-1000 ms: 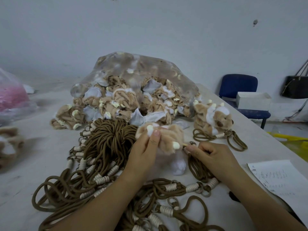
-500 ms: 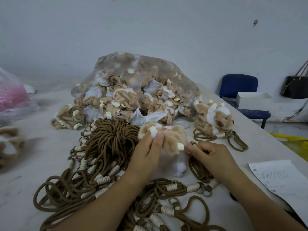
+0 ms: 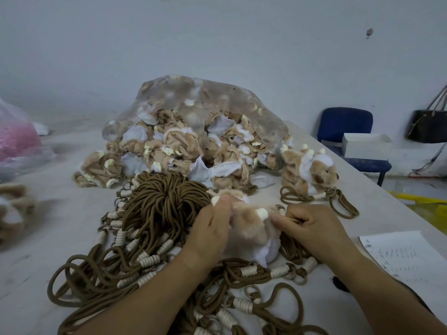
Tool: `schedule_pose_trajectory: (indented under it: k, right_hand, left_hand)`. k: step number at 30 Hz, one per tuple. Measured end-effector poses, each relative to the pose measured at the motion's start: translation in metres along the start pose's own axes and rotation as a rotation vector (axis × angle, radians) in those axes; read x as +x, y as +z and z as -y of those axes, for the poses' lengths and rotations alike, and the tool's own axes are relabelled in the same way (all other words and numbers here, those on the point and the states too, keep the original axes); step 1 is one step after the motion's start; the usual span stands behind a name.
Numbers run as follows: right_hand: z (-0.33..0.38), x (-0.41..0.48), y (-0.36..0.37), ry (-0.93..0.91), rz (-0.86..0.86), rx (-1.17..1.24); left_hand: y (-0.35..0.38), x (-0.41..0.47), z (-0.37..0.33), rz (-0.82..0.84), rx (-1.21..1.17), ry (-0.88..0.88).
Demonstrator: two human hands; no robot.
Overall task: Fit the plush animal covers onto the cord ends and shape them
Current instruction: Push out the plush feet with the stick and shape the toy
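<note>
A tan and white plush animal cover (image 3: 251, 230) with cream horn tips sits between my hands above the cords. My left hand (image 3: 210, 228) grips its left side, thumb near one horn tip. My right hand (image 3: 309, 226) pinches its right edge, where a metal ring and a brown cord end show. A big bundle of brown cords (image 3: 167, 201) with cream wrapped ends spreads over the table below and left of my hands. One shaped plush animal (image 3: 312, 170) on its cord lies at the right.
A clear plastic bag (image 3: 205, 112) spills several unfitted covers at the table's middle back. A pink-filled bag (image 3: 17, 139) is at far left, another plush piece (image 3: 12, 211) near the left edge. A paper sheet (image 3: 406, 257) lies right. A blue chair (image 3: 346, 126) holding a white box stands beyond the table edge.
Both hands have come closer together and lower with the cover. The cover now looks pulled down and stretched, blurred by motion.
</note>
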State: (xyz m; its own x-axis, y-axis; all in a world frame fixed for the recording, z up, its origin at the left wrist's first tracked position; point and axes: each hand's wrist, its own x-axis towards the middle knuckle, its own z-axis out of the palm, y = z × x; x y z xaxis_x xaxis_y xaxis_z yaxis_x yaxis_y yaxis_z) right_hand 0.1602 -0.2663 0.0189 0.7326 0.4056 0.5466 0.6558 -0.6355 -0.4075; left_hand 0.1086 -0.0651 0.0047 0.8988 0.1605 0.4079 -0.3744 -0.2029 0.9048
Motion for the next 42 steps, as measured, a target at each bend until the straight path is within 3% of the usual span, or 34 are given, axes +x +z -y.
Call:
schedule_pose_trajectory:
  k: [3, 8, 12, 13, 16, 19, 24, 30, 37, 42]
  right_hand:
    - [0.004, -0.001, 0.01, 0.05, -0.015, 0.037]
    - [-0.001, -0.001, 0.016, 0.231, -0.071, 0.111]
    - [-0.012, 0.001, 0.001, 0.308, -0.189, 0.099]
    - [-0.013, 0.0, -0.001, 0.301, -0.205, 0.1]
    - [-0.011, -0.002, -0.001, 0.201, -0.213, 0.124]
    - [-0.008, -0.002, 0.003, 0.073, -0.107, 0.041]
    - [-0.01, -0.002, 0.009, 0.023, 0.08, -0.123]
    - [-0.018, -0.002, 0.01, 0.096, 0.043, -0.194]
    - [-0.012, -0.003, 0.012, 0.361, -0.022, -0.012]
    - [-0.006, -0.002, 0.015, 0.443, -0.071, 0.13]
  left_hand:
    - [-0.001, 0.005, 0.005, -0.005, 0.006, -0.049]
    - [0.006, 0.005, 0.004, 0.039, 0.098, 0.071]
    - [-0.002, 0.003, 0.001, -0.227, 0.107, 0.156]
    - [-0.003, 0.002, 0.001, -0.231, 0.083, 0.142]
    - [0.003, 0.003, -0.003, 0.012, -0.198, -0.124]
    - [0.0, 0.011, -0.006, 0.155, -0.663, -0.475]
    - [-0.018, 0.018, -0.001, 0.155, -0.808, -0.527]
    - [-0.024, 0.022, 0.004, 0.08, -0.955, -0.462]
    - [-0.02, 0.02, 0.001, 0.143, -0.897, -0.35]
    - [-0.006, 0.014, 0.004, 0.214, -0.728, -0.406]
